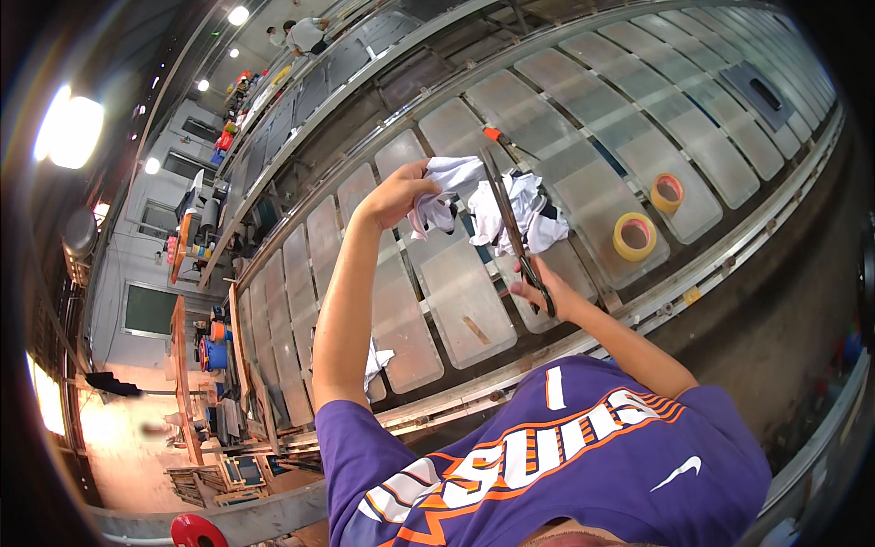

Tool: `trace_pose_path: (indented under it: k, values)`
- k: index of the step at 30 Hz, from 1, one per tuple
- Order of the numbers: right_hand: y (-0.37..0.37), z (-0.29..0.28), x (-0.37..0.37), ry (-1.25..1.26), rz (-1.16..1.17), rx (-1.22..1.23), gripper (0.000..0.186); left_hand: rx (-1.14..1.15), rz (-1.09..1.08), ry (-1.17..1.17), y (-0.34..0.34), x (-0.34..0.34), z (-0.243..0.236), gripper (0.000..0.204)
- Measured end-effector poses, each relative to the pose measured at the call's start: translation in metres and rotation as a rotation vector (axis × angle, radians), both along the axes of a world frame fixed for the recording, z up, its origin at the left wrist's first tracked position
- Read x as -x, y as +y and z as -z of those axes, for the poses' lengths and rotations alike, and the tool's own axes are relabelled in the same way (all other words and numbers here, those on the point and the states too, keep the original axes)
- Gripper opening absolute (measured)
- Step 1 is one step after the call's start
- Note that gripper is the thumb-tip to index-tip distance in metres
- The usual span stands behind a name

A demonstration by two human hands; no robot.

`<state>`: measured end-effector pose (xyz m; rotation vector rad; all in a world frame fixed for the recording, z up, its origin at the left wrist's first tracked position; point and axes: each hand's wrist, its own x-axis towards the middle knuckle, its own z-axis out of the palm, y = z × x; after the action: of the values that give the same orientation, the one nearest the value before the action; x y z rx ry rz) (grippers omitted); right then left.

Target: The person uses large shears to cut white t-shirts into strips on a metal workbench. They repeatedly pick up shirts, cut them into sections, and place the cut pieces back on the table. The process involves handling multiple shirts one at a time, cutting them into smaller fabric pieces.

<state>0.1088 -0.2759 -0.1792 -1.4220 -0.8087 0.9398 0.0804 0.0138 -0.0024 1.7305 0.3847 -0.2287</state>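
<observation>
Mid-cut: left hand (401, 190) pinching white cloth (478, 205) taut above the desk (474, 301), right hand (545, 294) fingers closed in scissors (512, 228) handles, blades into fabric; next likely needs steady tension along the cut

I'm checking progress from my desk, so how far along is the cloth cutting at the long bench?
Looks under way. A small white scrap already lies on the bench, possibly cut earlier. In hand: the left hand holds up the white cloth while the right hand works long scissors at it. Most of the cloth remains in one bunch. Two yellow tape rolls sit untouched.
</observation>
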Motion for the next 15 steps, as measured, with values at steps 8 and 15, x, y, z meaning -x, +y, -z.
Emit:
trace_pose_path:
  k: [8, 15]
  values:
    - [0.003, 0.027, 0.021, 0.074, -0.200, -0.069, 0.070, -0.325, -0.091, -0.061, -0.007, -0.034, -0.033, 0.048]
    - [0.012, 0.014, 0.022, 0.139, -0.192, -0.187, 0.065, -0.642, -0.015, -0.152, -0.035, -0.047, -0.016, 0.037]
